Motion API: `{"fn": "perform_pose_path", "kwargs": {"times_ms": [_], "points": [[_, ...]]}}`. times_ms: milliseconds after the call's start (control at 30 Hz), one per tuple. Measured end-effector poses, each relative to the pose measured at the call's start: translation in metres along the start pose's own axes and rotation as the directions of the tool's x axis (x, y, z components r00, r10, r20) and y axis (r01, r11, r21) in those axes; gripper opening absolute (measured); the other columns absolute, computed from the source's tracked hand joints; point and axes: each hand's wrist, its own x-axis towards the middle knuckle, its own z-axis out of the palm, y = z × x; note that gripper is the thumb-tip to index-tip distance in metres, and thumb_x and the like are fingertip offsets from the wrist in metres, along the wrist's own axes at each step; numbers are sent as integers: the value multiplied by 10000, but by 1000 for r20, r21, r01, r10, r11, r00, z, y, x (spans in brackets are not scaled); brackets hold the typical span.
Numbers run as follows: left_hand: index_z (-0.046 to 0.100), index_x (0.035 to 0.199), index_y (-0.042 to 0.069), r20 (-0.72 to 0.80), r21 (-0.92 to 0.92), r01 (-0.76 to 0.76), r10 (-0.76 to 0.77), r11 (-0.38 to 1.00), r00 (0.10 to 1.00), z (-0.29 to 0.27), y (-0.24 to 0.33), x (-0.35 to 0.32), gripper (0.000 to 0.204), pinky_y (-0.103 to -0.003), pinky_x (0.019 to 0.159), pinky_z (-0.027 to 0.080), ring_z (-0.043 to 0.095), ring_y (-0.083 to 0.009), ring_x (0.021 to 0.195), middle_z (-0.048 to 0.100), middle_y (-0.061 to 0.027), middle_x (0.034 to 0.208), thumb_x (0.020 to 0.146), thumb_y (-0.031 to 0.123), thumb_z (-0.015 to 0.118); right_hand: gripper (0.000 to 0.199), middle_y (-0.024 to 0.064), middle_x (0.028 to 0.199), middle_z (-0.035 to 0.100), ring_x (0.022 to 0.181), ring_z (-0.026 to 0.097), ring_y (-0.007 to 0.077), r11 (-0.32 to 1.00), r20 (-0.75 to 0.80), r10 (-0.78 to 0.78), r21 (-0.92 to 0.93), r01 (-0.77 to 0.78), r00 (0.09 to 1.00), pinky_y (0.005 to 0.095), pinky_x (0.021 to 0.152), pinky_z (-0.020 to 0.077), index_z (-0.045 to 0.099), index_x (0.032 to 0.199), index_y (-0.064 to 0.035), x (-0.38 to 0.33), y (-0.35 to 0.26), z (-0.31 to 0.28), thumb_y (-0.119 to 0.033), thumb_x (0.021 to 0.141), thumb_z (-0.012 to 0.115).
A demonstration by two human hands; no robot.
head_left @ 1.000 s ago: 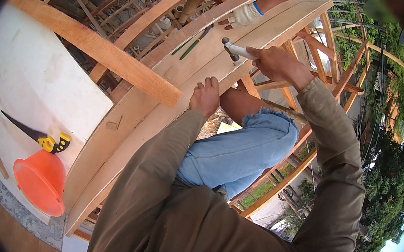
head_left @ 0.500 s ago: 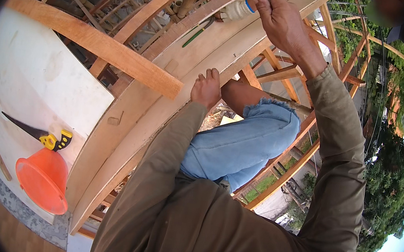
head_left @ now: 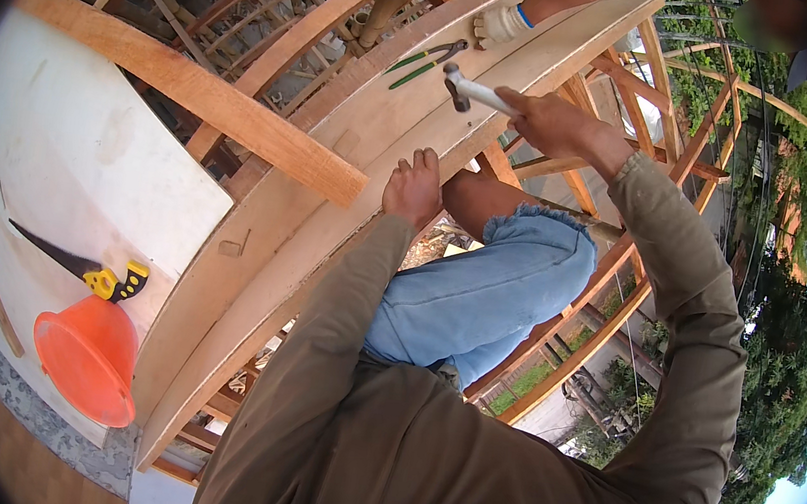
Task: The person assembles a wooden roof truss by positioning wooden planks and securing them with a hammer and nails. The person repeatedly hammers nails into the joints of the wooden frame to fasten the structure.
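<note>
My right hand (head_left: 561, 130) is closed around the pale handle of a hammer (head_left: 483, 95), its dark metal head held over the long curved plank (head_left: 251, 264). Against the plank's near edge, my left hand (head_left: 413, 190) is closed with its fingers curled; anything inside them is hidden. A pair of pincers (head_left: 427, 63) with green handles lies on the plank, beyond the hammer head. Close by, another person's hand in a white glove (head_left: 500, 26) with a blue cuff rests on the plank, its arm coming from the top.
An orange bucket (head_left: 88, 359) and a handsaw (head_left: 84, 269) with a yellow-black handle lie on the white sheet (head_left: 103, 155) at left. A wooden beam (head_left: 192, 90) crosses onto the plank. Open timber framing (head_left: 570, 373) surrounds my bent knee (head_left: 485, 282); trees stand at right.
My right hand has come down from the top edge, bringing the hammer into view. The gloved hand has shifted slightly right, and the pincers show more fully. My left hand has stayed put.
</note>
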Motion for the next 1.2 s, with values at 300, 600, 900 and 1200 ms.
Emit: {"fn": "perform_pose_path", "kwargs": {"times_ms": [300, 600, 900, 1200], "points": [[489, 1134, 16, -17, 29, -16, 17, 999, 1000, 4, 0, -3, 454, -456, 801, 601, 694, -374, 981, 640, -176, 1120, 843, 225, 767, 492, 205, 825, 666, 695, 653, 343, 961, -432, -19, 242, 137, 902, 479, 693, 492, 427, 1566, -190, 16, 5, -9, -317, 1095, 500], [486, 1155, 18, -3, 39, -1, 1, 999, 1000, -1, 2, 0, 469, -462, 808, 594, 693, -366, 981, 644, -167, 1104, 831, 209, 767, 473, 218, 871, 708, 821, 698, 411, 984, -251, -63, 144, 102, 966, 512, 765, 526, 497, 1490, -121, 18, 18, 3, -289, 1051, 542], [482, 1168, 18, 35, 39, -5, 3, 999, 999, -4, 5, -3, 491, -466, 826, 583, 691, -361, 1007, 653, -181, 1126, 838, 232, 776, 407, 195, 1039, 734, 974, 709, 401, 1000, 48, -6, -6, 6, 999, 519, 824, 538, 565, 1384, -97, 12, 17, 2, -260, 1011, 577], [486, 1130, 38, 79, 118, 0, -10, 993, 997, -15, 10, -8, 460, -446, 793, 586, 707, -347, 960, 661, -153, 1076, 844, 258, 771, 359, 169, 969, 739, 930, 712, 386, 964, -13, 202, 178, -197, 979, 514, 782, 540, 647, 1289, -113, -63, 41, 41, -296, 987, 585]]}}
